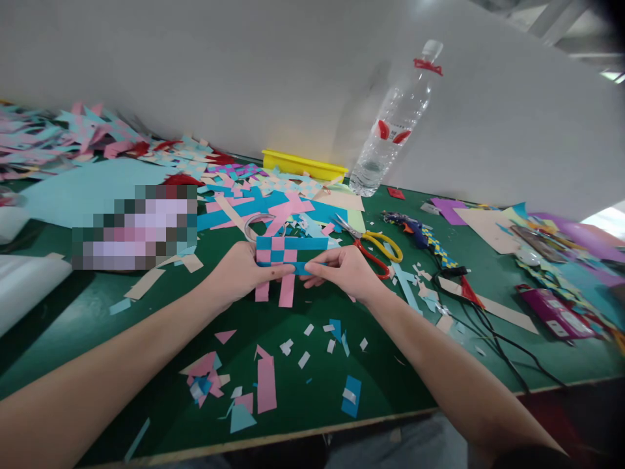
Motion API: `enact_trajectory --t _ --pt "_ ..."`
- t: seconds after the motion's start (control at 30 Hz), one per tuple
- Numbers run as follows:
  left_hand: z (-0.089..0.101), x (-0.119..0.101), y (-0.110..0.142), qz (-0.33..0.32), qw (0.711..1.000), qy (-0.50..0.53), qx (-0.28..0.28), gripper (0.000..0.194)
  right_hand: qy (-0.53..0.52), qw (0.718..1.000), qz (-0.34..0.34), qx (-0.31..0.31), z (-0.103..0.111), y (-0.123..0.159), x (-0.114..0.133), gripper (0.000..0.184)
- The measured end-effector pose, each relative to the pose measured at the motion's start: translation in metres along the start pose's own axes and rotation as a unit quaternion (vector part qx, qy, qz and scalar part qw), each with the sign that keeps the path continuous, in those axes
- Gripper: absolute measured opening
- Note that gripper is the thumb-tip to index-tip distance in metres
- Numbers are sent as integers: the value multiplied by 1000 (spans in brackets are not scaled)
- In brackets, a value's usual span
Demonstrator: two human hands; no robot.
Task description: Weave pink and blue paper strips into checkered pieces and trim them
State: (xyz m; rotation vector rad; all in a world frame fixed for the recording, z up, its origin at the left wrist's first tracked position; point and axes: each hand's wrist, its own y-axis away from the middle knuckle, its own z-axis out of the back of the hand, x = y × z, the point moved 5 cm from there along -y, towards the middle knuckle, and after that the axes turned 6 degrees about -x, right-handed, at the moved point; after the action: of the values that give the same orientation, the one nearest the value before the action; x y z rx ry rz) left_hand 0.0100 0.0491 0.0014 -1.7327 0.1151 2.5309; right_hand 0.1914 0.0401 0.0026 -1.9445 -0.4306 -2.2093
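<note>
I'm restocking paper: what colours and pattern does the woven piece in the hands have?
Pink-and-blue checks; the woven piece shows best in the head view.

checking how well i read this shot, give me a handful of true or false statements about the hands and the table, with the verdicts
1. The left hand and the right hand both hold the woven paper piece. True.
2. The scissors have two green handles. False: one handle is yellow, the other red.
3. A red band circles the bottle near its top. True.
4. The table has a white top. False: it is green.
5. Pink strip ends stick out below the woven paper piece in the picture. True.
6. No scraps lie between the hands and the table's near edge. False: pink, blue and white ones lie there.
</note>
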Motion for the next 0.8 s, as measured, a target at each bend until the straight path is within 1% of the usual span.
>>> enact_trajectory --t 0.13,0.23,0.33,0.43,0.5,0.57,0.63,0.73,0.8 --pt "2 8 -4 3 1000 12 -14 24 12 1000 0 -13 5 -2 1 35" --pt "3 13 -7 17 999 36 -22 27 19 1000 4 -23 8 -3 1 36" --pt "3 14 -7 30 997 68 -30 27 51 998 11 -30 10 -4 0 37" --pt "2 12 -6 41 995 85 -19 28 90 990 54 -94 16 -4 3 40" --pt "1 10 -4 41 996 77 -1 28 89 986 80 -120 18 -4 6 46" --pt "-1 7 -3 33 998 57 16 27 82 987 80 -111 16 -4 7 48" --pt "-3 6 -2 27 999 40 24 26 77 991 68 -89 13 -3 6 42" --pt "-3 5 -1 19 999 38 20 28 52 995 50 -62 9 -1 4 33" --pt "-1 5 -2 1 999 42 11 32 47 996 46 -61 9 -1 4 32"
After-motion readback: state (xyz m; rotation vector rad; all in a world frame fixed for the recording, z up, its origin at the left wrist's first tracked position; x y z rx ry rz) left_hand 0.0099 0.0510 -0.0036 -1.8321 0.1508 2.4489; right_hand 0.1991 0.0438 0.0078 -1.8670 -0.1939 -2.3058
